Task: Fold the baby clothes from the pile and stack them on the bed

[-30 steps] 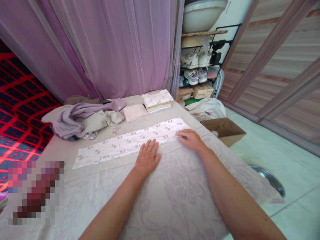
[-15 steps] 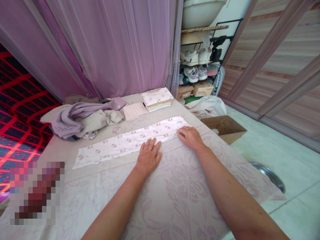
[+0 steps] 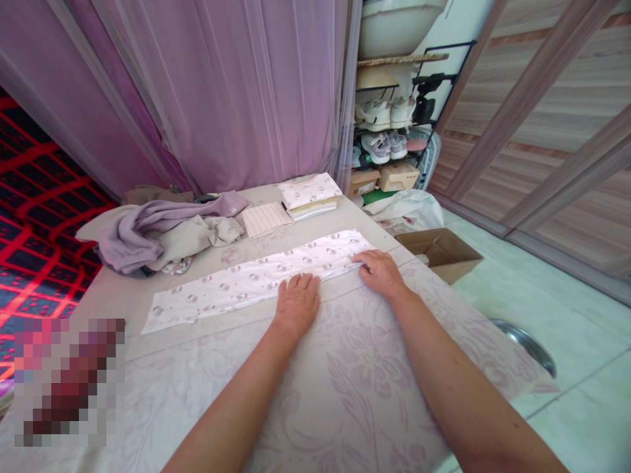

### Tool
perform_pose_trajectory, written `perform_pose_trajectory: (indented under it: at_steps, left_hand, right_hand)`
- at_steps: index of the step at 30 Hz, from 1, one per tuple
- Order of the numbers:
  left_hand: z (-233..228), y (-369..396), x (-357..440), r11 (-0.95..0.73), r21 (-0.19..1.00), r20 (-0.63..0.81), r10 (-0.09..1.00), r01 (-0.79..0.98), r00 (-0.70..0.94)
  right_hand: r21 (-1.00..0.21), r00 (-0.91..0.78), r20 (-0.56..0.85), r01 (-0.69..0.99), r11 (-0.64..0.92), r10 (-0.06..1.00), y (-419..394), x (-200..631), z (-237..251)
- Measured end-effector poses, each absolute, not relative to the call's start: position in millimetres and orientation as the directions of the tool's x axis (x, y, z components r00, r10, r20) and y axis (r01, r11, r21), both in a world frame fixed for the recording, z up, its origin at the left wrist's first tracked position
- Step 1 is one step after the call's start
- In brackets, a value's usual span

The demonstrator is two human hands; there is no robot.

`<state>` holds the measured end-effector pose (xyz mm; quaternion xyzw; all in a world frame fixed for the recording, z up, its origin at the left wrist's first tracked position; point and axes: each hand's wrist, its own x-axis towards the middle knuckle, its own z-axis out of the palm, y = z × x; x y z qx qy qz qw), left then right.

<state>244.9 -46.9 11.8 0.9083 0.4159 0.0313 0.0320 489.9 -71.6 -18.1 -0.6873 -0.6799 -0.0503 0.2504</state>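
A long, narrow folded white garment (image 3: 256,276) with a small printed pattern lies flat across the cloth-covered surface; its shape resembles folded pyjama trousers. My left hand (image 3: 298,303) rests palm down on its near edge, fingers stretched out and close together. At the right end, my right hand (image 3: 383,272) has curled fingers and thumb closed at the garment's near corner, and the fingertips partly hide the hem. Behind it sit a folded striped cloth (image 3: 267,219) and a small stack topped by a folded printed garment (image 3: 310,190).
Crumpled clothes (image 3: 133,236) lie at the back left, before a purple curtain (image 3: 236,92). Beyond the right edge are a cardboard box (image 3: 444,253), a metal basin (image 3: 527,341) and a shoe rack (image 3: 428,79). A blurred-out patch (image 3: 71,381) covers the lower left.
My left hand has drawn its fingers together and shifted slightly right along the near edge. My right hand has moved slightly right at the corner. The garment lies as before.
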Motion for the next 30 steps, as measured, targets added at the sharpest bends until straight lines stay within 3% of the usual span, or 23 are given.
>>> perform_pose_trajectory:
  at_steps: [5, 12, 18, 23, 30]
  left_hand:
    - [24.6, -30.3, 259.9, -0.714, -0.021, 0.034, 0.699, 0.7, 0.714]
    - [29.6, -22.7, 269.8, -0.697, -0.017, -0.055, 0.717, 0.717, 0.695]
    - [33.9, -23.3, 281.2, -0.665, -0.01, -0.012, 0.747, 0.747, 0.665]
    - [32.5, -20.6, 296.2, -0.677, 0.037, -0.003, 0.736, 0.735, 0.677]
    - [18.0, -18.1, 299.0, -0.655, 0.097, 0.055, 0.755, 0.749, 0.653]
  right_hand:
    - [-0.302, 0.038, 0.417, 0.948, 0.1, 0.908, -70.0, 497.0, -20.6]
    - [-0.376, 0.066, 0.409, 0.921, 0.103, 0.91, -69.8, 496.2, -16.8]
    - [-0.247, -0.009, 0.371, 0.963, 0.108, 0.929, -68.8, 480.5, -6.1]
    - [-0.21, -0.035, 0.347, 0.971, 0.114, 0.937, -68.3, 474.7, -1.0]
    - [-0.132, -0.072, 0.408, 0.982, 0.138, 0.91, -67.9, 471.2, -0.4]
